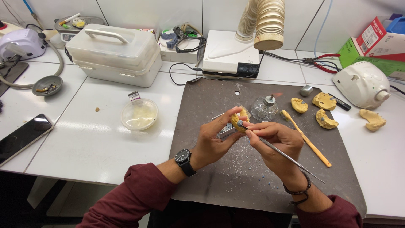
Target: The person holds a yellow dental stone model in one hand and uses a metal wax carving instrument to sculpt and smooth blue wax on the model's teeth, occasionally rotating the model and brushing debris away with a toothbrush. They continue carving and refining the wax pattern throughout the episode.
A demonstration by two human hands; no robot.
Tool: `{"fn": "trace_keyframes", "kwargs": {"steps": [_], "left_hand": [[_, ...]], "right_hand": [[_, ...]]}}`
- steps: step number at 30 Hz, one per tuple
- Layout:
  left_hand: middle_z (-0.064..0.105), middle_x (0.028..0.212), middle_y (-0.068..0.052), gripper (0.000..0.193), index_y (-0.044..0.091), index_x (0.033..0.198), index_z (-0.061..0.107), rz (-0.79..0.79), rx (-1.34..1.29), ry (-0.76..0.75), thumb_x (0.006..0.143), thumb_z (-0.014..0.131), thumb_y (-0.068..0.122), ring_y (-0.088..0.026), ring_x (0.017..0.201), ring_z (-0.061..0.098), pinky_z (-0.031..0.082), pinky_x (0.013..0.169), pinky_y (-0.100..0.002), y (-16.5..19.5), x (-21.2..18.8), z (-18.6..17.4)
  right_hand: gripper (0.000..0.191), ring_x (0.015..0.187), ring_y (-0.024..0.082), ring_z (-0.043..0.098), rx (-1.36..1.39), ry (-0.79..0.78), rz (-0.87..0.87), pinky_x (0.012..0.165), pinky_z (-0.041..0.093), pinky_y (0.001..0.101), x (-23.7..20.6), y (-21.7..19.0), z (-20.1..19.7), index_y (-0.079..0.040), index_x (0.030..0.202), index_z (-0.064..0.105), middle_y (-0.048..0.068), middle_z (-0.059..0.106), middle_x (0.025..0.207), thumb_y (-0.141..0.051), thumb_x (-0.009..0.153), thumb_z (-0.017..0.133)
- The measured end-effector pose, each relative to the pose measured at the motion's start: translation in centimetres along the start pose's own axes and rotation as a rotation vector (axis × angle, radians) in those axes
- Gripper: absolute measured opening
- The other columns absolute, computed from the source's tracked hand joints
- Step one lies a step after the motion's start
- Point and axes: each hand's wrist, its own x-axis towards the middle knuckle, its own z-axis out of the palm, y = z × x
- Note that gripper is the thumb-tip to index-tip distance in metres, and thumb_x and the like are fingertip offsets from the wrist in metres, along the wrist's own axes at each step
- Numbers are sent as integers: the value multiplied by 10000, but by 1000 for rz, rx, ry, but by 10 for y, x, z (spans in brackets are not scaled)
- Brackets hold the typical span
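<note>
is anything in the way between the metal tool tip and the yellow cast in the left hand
Nothing visible is. The left hand holds the yellow dental cast above the dark mat, and the thin metal tool in the right hand already has its tip on the cast. The glass burner stands behind, apart.

Cast (238,120): matt yellow plaster. Tool (287,157): polished metal. Mat (211,105): dull grey, speckled. Surface (101,139): glossy white. Lamp (264,109): clear glass. Toothbrush (308,141): smooth wood-coloured.
</note>
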Motion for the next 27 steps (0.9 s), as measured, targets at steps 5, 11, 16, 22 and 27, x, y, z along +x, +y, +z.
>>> {"fn": "trace_keyframes", "kwargs": {"steps": [5, 11, 16, 22, 27], "left_hand": [[673, 1396, -153, 690, 82, 1515, 476, 42, 15, 4, 916, 820, 104, -271, 1287, 693, 593, 1113, -389, -6, -1, 2], [691, 1349, -163, 739, 53, 1497, 494, 73, 143, 30, 875, 872, 180, -284, 1252, 703, 503, 1191, -464, -7, -5, 1], [730, 1216, -120, 755, 43, 1499, 500, 92, 181, 47, 866, 886, 182, -260, 1204, 696, 517, 1132, -434, -5, -5, 0], [731, 1218, -118, 754, 53, 1503, 490, 115, 175, 32, 869, 882, 169, -241, 1197, 690, 542, 1077, -398, -6, -4, 0], [735, 1216, -114, 754, 57, 1504, 497, 100, 164, 29, 871, 889, 177, -245, 1202, 691, 555, 1065, -387, -8, -5, 1]], "right_hand": [[77, 1037, 247, 776, 0, 15, -54, 886, 677, 305, 0, 1, 2, 19, 917, 688, 180, 761, 1037, 29, 904, 763], [74, 1047, 265, 778, 13, 6, -45, 853, 687, 307, -2, 3, 1, 22, 914, 681, 191, 761, 1036, 26, 909, 755], [79, 1008, 261, 780, -66, 2, -81, 821, 677, 294, -2, 4, -1, 20, 906, 688, 193, 762, 1021, 13, 901, 767], [88, 944, 221, 780, -41, 51, -19, 745, 669, 257, -4, 3, 0, 12, 908, 690, 170, 762, 999, -14, 905, 774], [81, 955, 232, 784, -44, 34, -10, 746, 671, 250, -3, 3, -1, 21, 903, 695, 182, 764, 986, 2, 894, 773]]}}
